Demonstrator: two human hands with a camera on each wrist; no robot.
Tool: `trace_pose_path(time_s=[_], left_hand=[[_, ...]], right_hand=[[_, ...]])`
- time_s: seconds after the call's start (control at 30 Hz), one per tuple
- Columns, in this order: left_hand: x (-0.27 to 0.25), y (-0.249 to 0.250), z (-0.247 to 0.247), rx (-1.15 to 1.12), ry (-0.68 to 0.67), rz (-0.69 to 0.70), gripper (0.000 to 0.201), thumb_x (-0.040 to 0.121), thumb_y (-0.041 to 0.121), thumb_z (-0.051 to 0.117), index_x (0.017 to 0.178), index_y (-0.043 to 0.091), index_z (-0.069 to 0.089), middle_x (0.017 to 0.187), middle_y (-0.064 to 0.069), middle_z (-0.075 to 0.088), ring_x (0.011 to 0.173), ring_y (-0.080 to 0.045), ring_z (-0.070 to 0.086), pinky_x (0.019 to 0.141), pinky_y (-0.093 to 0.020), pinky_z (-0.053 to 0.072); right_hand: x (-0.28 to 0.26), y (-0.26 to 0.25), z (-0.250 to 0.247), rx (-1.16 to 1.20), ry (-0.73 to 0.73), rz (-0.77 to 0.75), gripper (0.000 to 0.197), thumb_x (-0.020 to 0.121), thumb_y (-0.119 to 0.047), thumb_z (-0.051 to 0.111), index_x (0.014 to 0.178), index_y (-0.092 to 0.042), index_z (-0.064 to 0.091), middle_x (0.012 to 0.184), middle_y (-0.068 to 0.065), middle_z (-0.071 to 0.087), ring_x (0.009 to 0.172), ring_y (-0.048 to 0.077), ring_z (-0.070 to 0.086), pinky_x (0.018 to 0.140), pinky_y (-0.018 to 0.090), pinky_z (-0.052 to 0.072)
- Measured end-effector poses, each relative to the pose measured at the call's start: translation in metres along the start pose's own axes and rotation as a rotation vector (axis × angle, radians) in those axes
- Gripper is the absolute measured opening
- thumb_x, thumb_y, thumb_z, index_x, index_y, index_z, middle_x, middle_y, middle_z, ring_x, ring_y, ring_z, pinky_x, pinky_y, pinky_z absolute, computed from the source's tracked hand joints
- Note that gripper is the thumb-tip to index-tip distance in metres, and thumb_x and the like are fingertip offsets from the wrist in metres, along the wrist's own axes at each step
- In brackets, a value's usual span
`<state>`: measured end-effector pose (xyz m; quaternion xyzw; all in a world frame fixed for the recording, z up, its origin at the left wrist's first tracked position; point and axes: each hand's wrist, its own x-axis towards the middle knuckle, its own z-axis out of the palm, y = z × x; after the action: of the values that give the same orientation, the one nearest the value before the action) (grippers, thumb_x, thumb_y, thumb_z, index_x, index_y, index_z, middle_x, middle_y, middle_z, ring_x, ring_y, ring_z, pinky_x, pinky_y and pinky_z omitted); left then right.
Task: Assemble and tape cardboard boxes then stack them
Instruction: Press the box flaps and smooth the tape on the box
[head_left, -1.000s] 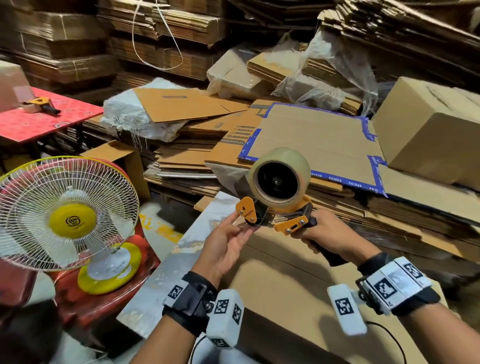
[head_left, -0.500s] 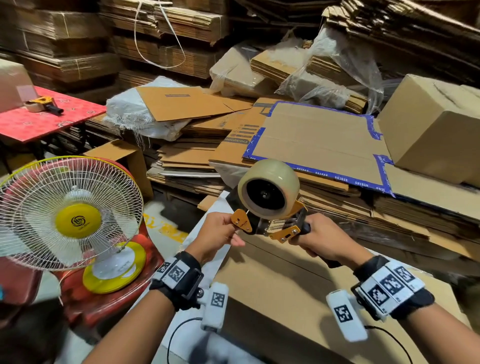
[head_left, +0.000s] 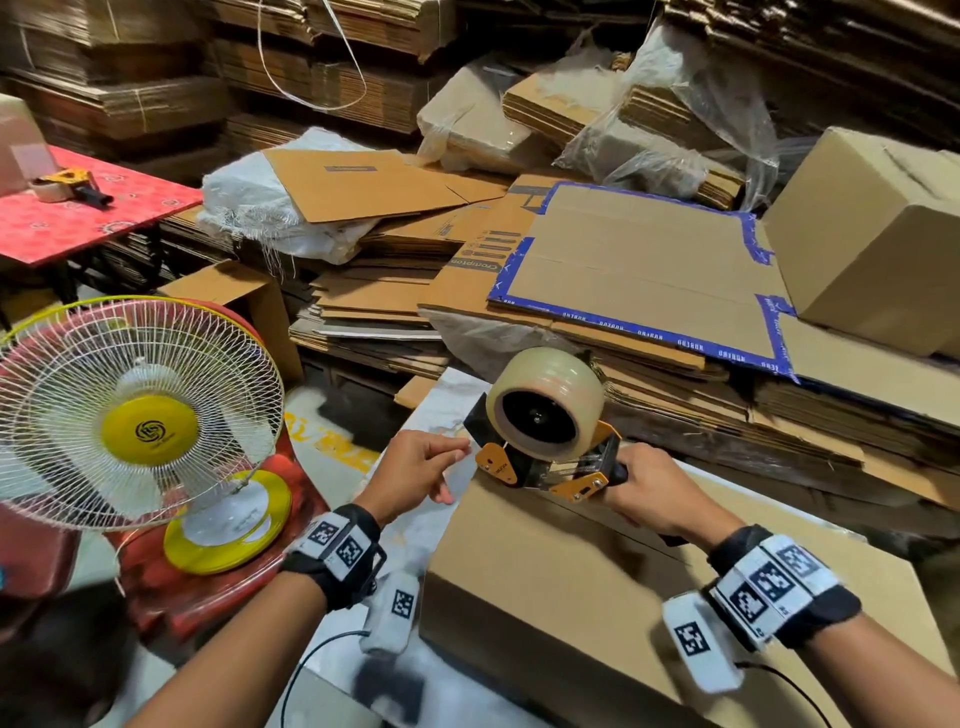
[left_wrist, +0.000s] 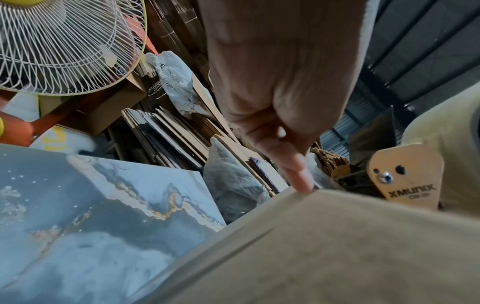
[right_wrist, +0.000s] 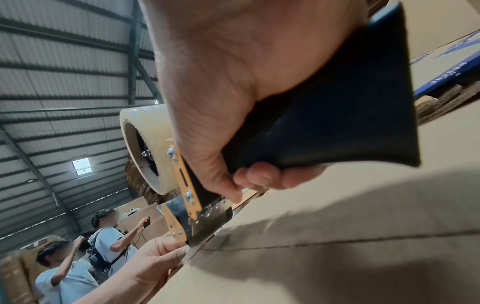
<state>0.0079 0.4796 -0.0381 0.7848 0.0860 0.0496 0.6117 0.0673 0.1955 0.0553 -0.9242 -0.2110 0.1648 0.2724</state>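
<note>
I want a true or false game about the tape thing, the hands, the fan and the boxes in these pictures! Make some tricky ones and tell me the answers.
1. The right hand grips the black handle of the orange tape dispenser. True.
2. The roll of clear tape on the dispenser is bright blue. False: it is pale and clear.
3. The dispenser's front end sits at the far edge of the brown cardboard box. True.
4. The white and yellow table fan stands on the box. False: it stands on a red stool, beside the left hand.
5. The left hand holds scissors. False: its fingers pinch the tape end by the box edge.

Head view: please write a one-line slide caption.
Right hand sets tape gun on box edge; left hand pinches tape.
</note>
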Motion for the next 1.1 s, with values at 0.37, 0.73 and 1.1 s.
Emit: trace_pose_path(time_s=[0.37, 0.73, 1.1], left_hand=[[-0.003, -0.036, 0.024, 0.200, -0.072, 0.126, 0.026, 0.104, 0.031, 0.052, 0.102, 0.037, 0.077, 0.075, 0.022, 0.072, 0.063, -0.014, 0.069, 0.063, -0.026, 0.054], [-0.020, -0.005, 0.032, -0.276, -0.078, -0.120, 0.027, 0.105, 0.012, 0.041, 0.106, 0.011, 0.068, 0.103, -0.003, 0.068, 0.096, -0.019, 0.061, 0.083, -0.024, 0.050], [-0.010, -0.011, 0.026, -0.038, -0.252, -0.052, 0.043, 0.102, 0.029, 0.041, 0.143, 0.036, 0.053, 0.144, 0.021, 0.054, 0.135, 0.000, 0.045, 0.117, -0.033, 0.032]], right_hand=[[0.010, 0.015, 0.018, -0.087, 0.046, 0.020, 0.047, 0.077, -0.050, 0.081, 0.058, -0.019, 0.052, 0.057, -0.005, 0.053, 0.055, 0.015, 0.044, 0.053, 0.032, 0.033], [0.015, 0.024, 0.023, -0.061, 0.018, 0.039, 0.034, 0.079, -0.040, 0.082, 0.070, -0.012, 0.065, 0.064, -0.003, 0.062, 0.062, 0.018, 0.054, 0.056, 0.031, 0.039], [0.030, 0.024, 0.028, -0.094, 0.048, 0.105, 0.032, 0.079, -0.044, 0.079, 0.075, -0.016, 0.065, 0.074, 0.004, 0.066, 0.071, 0.024, 0.060, 0.061, 0.036, 0.048]])
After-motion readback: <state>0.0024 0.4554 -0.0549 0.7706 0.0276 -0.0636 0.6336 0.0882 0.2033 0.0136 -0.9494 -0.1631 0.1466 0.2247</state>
